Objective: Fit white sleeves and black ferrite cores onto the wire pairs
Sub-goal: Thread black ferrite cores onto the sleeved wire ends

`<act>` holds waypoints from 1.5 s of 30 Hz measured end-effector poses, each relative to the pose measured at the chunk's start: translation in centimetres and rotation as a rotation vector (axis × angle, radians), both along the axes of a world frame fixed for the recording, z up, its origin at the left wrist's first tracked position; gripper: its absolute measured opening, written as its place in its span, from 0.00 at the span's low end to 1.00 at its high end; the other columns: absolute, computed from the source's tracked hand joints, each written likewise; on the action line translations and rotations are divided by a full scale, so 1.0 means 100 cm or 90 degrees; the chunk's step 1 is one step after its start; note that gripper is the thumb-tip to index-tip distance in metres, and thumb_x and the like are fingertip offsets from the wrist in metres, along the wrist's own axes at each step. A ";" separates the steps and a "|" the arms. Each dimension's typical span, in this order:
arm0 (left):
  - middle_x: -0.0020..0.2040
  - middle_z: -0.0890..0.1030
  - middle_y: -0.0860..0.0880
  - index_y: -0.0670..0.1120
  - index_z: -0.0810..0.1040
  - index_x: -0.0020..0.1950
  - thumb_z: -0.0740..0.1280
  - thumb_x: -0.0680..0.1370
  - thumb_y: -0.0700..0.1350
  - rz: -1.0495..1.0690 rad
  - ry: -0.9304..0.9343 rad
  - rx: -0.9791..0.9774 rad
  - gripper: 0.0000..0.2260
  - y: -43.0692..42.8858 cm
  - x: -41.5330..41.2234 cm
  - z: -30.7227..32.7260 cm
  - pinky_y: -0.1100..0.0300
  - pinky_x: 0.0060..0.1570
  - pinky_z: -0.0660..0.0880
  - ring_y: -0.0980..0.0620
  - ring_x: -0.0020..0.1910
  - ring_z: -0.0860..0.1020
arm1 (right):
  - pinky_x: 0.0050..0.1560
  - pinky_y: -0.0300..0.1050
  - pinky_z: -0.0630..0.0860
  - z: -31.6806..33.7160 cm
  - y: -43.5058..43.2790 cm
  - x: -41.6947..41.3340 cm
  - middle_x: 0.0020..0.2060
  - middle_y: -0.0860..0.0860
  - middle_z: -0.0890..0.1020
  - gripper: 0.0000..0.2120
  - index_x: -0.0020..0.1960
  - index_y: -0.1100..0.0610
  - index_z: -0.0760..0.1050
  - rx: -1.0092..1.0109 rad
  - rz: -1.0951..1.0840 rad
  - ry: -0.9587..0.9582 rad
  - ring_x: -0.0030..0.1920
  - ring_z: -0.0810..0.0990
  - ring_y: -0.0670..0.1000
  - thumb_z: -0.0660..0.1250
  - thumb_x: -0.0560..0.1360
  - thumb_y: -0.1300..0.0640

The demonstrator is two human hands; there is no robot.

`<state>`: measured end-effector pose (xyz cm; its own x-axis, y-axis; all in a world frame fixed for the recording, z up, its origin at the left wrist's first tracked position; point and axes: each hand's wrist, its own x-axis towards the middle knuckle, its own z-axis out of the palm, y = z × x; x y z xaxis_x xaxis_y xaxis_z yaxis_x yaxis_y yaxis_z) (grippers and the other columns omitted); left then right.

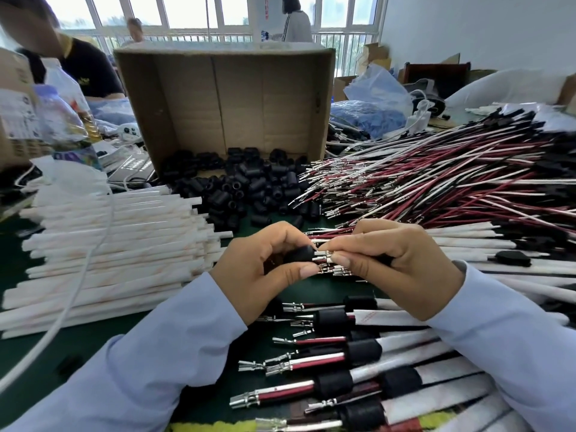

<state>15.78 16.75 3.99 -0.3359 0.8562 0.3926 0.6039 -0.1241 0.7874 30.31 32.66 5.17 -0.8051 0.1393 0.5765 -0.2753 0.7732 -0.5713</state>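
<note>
My left hand point(265, 269) pinches a black ferrite core point(300, 254) at its right end. My right hand point(392, 260) grips a wire pair point(325, 256) by its metal terminals, whose tips touch the core's opening. A stack of white sleeves point(118, 241) lies to the left. Loose black ferrite cores point(246, 185) are heaped in the middle, in front of the box. A big pile of red, white and black wire pairs point(436, 182) spreads to the right. Finished pairs with cores and sleeves point(358, 363) lie below my hands.
An open cardboard box point(224, 101) stands on its side behind the cores. A plastic bottle point(68, 120) and a white cable point(78, 282) are at the left. Blue bags point(371, 113) lie at the back right. A person in black sits far left; others stand by the windows.
</note>
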 end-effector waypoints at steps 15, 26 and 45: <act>0.41 0.84 0.53 0.51 0.78 0.50 0.69 0.73 0.53 -0.039 -0.068 -0.030 0.09 -0.006 0.004 0.002 0.68 0.31 0.73 0.60 0.35 0.79 | 0.30 0.45 0.70 0.006 -0.004 0.006 0.32 0.45 0.71 0.12 0.57 0.52 0.81 0.164 -0.029 -0.040 0.31 0.70 0.45 0.64 0.76 0.56; 0.37 0.81 0.57 0.50 0.79 0.47 0.64 0.75 0.53 -0.007 0.090 -0.081 0.09 -0.003 0.006 0.004 0.73 0.32 0.70 0.59 0.33 0.77 | 0.47 0.50 0.73 0.005 -0.012 0.003 0.43 0.48 0.82 0.15 0.65 0.52 0.76 0.215 -0.055 -0.238 0.46 0.78 0.48 0.60 0.80 0.52; 0.41 0.84 0.55 0.54 0.77 0.46 0.77 0.66 0.51 0.031 -0.050 -0.009 0.13 0.014 0.029 0.003 0.66 0.38 0.77 0.58 0.41 0.82 | 0.37 0.39 0.70 0.008 -0.022 -0.003 0.37 0.45 0.80 0.30 0.66 0.52 0.68 0.114 -0.108 -0.221 0.34 0.74 0.45 0.73 0.67 0.50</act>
<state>18.71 18.16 4.29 -0.4063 0.8436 0.3511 0.5449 -0.0848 0.8342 29.98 30.47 5.94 -0.9301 0.2092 0.3019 0.0497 0.8861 -0.4609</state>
